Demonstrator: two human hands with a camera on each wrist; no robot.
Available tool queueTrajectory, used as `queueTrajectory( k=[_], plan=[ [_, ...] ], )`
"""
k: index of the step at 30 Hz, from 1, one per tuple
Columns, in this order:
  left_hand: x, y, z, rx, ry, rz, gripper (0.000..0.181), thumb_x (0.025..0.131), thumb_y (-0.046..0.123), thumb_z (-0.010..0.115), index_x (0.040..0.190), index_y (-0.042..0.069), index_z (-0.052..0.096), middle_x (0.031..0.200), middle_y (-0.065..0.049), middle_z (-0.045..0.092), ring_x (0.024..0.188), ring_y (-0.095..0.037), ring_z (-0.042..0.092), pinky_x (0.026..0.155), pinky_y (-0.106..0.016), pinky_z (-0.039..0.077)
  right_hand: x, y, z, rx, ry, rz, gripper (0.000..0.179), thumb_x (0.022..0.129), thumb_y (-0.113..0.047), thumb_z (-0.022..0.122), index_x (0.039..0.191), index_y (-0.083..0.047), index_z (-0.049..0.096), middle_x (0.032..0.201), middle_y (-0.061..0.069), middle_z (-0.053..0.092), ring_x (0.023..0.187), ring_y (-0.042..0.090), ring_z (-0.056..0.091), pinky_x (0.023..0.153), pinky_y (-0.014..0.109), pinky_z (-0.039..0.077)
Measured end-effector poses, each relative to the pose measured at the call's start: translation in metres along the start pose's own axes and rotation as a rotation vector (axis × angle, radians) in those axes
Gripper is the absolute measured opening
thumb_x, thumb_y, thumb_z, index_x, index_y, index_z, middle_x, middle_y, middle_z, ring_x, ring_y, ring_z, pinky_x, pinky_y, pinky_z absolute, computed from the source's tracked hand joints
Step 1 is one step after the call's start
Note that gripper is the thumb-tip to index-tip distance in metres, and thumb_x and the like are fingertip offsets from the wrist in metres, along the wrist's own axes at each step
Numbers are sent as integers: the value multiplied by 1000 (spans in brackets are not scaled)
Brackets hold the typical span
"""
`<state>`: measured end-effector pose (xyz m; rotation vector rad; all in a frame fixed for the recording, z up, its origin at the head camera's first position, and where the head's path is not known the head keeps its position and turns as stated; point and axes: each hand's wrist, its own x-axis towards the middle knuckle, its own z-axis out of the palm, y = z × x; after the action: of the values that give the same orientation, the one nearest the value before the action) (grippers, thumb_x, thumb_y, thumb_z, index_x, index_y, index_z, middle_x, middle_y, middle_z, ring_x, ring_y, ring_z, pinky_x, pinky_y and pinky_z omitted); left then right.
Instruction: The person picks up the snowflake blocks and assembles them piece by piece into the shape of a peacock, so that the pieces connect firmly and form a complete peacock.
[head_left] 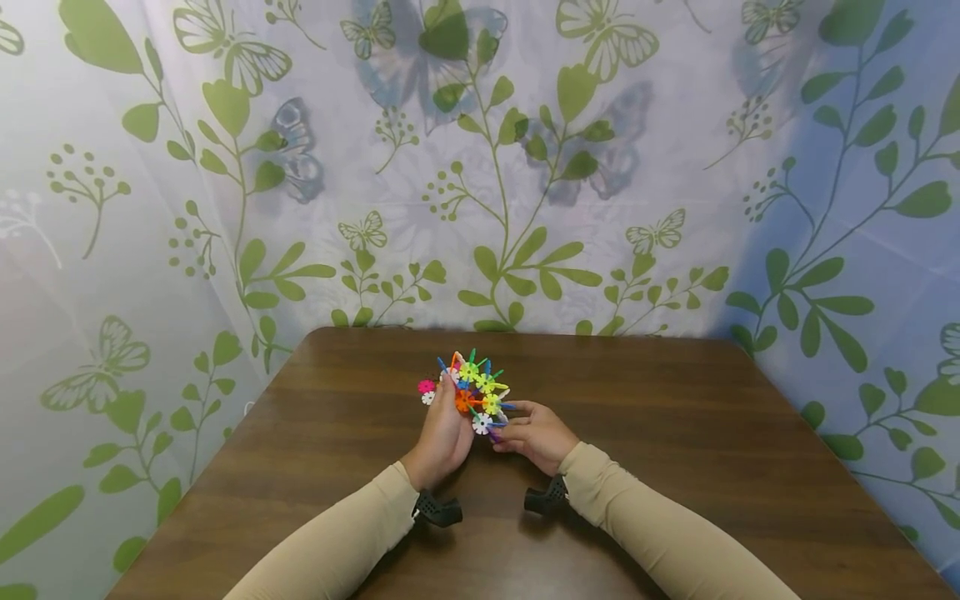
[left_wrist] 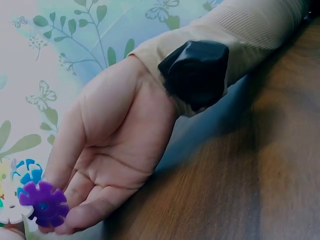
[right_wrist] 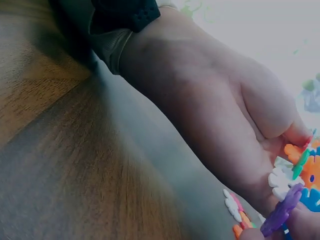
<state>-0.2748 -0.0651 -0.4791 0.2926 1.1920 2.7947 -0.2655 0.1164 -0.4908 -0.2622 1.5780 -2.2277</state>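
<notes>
A cluster of interlocking plastic snowflake discs point(head_left: 464, 402), in orange, yellow, green, white and blue, is held up over the table. My left hand point(head_left: 441, 437) grips it from the left, thumb upright against its near side; the right wrist view shows this left hand point(right_wrist: 215, 110) from the heel side. At the cluster's lower right, my right hand point(head_left: 542, 435) pinches a purple snowflake disc point(left_wrist: 47, 205) by its edge. The left wrist view has the right hand's palm point(left_wrist: 120, 135) facing it. In the right wrist view, the purple disc point(right_wrist: 282, 210) overlaps a white one.
The brown wooden table point(head_left: 337, 392) stretches under both hands. Behind it hangs a curtain point(head_left: 517, 208) printed with green leaves and butterflies. Each wrist carries a black camera mount, one at the left cuff point(head_left: 438, 508) and one at the right.
</notes>
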Motion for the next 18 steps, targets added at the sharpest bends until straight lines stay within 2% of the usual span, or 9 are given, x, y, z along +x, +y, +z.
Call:
queueTrajectory(
  k=[4, 10, 14, 18],
  plan=[
    [-2, -2, 1, -4, -18, 3, 62, 116, 46, 21, 168, 16, 5, 172, -6, 15, 158, -25, 8, 126, -43, 8, 1, 0, -2, -6, -8, -14, 66, 98, 16, 60, 151, 15, 22, 107, 26, 67, 91, 31, 72, 87, 45, 60],
    [-4, -3, -1, -37, -69, 9, 58, 117, 39, 19, 167, 10, 9, 173, -12, 14, 158, -27, 11, 126, -43, 9, 1, -2, -6, 3, 29, -20, 60, 99, 15, 60, 148, 17, 25, 110, 25, 66, 91, 29, 73, 88, 45, 60],
    [-5, -5, 0, -66, -54, -12, 55, 117, 37, 20, 165, 11, 15, 172, -16, 17, 155, -28, 20, 125, -44, 13, -2, -7, -10, -14, 29, -8, 62, 100, 13, 61, 149, 17, 24, 114, 27, 66, 93, 29, 73, 90, 46, 59],
    [-5, -10, 0, -53, -11, -28, 53, 117, 36, 24, 163, 9, 21, 167, -19, 28, 149, -30, 34, 122, -43, 24, -4, -9, -14, -28, 49, 3, 62, 100, 13, 62, 148, 17, 24, 117, 30, 64, 95, 31, 73, 90, 46, 59]
  ],
)
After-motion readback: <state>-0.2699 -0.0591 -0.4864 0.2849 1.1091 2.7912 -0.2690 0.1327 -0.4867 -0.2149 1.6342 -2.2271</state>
